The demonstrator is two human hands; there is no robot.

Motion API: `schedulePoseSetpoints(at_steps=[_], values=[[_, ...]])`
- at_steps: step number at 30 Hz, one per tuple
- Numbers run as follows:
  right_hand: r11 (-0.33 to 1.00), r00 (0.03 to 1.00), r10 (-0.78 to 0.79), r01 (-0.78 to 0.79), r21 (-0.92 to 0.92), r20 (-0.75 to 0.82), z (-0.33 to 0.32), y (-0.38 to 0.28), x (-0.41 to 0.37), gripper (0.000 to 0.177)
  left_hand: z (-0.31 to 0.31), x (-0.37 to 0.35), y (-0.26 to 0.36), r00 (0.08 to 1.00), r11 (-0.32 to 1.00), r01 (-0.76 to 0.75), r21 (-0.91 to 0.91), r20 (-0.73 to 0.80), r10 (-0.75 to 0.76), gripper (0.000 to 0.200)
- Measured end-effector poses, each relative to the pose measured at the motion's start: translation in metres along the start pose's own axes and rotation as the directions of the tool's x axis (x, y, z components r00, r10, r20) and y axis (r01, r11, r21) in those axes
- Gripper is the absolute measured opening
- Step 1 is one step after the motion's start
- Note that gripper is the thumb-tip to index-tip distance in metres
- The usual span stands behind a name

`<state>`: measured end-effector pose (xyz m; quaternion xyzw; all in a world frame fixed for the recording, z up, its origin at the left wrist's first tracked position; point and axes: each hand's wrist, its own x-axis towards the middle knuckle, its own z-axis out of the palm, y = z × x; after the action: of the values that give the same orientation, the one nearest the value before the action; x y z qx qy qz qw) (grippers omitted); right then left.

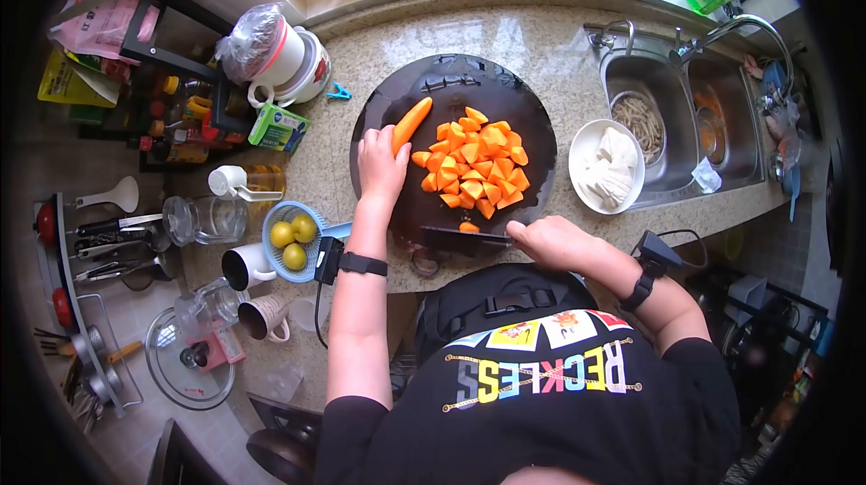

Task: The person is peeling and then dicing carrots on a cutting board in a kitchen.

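A round dark cutting board point(383, 97) lies on the speckled counter. My left hand point(382, 163) is closed around the lower end of a peeled carrot point(412, 125) at the board's left side. Chopped carrot pieces point(474, 160) form a heap in the middle of the board. Near the board's front edge, my right hand point(548, 241) grips the handle of a knife point(465, 239), its dark blade pointing left. One small carrot piece point(469, 227) lies just behind the blade, apart from the heap.
To the right stand a white bowl of pale slices point(607, 166) and a double sink point(672, 124). On the left are a blue basket of green fruits point(295, 241), mugs point(264, 317), a glass jar point(206, 220) and a green box point(278, 129). A blue clip point(338, 92) lies behind.
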<state>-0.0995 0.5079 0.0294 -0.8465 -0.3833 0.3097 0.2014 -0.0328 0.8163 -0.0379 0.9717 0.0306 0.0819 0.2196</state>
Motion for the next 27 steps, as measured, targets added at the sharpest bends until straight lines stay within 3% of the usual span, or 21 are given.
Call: schedulePoseSetpoints(at_steps=[5, 7, 10, 19, 27], values=[[0.997, 0.988, 0.031, -0.041, -0.061, -0.153, -0.011, 0.01, 0.008, 0.02, -0.003, -0.01, -0.003, 0.997, 0.991, 0.003, -0.137, -0.081, -0.014, 0.038], [0.997, 0.987, 0.031, -0.042, -0.065, -0.157, -0.015, 0.015, 0.012, 0.021, -0.016, -0.02, 0.007, 0.988, 0.947, -0.006, -0.321, -0.146, -0.043, 0.035], [0.996, 0.986, 0.026, -0.039, -0.079, -0.162, -0.022, 0.017, 0.02, 0.022, -0.039, -0.04, 0.025, 0.978, 0.921, -0.028, -0.389, -0.202, -0.055, 0.034], [0.997, 0.963, -0.005, -0.016, -0.076, -0.268, -0.021, 0.025, 0.041, 0.021, -0.049, -0.113, 0.045, 0.983, 0.897, -0.061, -0.439, -0.181, -0.022, 0.037], [0.996, 0.956, 0.008, -0.034, -0.085, -0.292, -0.017, 0.017, 0.04, 0.021, -0.027, -0.15, 0.049, 0.997, 0.967, -0.072, -0.243, -0.042, 0.064, 0.042]])
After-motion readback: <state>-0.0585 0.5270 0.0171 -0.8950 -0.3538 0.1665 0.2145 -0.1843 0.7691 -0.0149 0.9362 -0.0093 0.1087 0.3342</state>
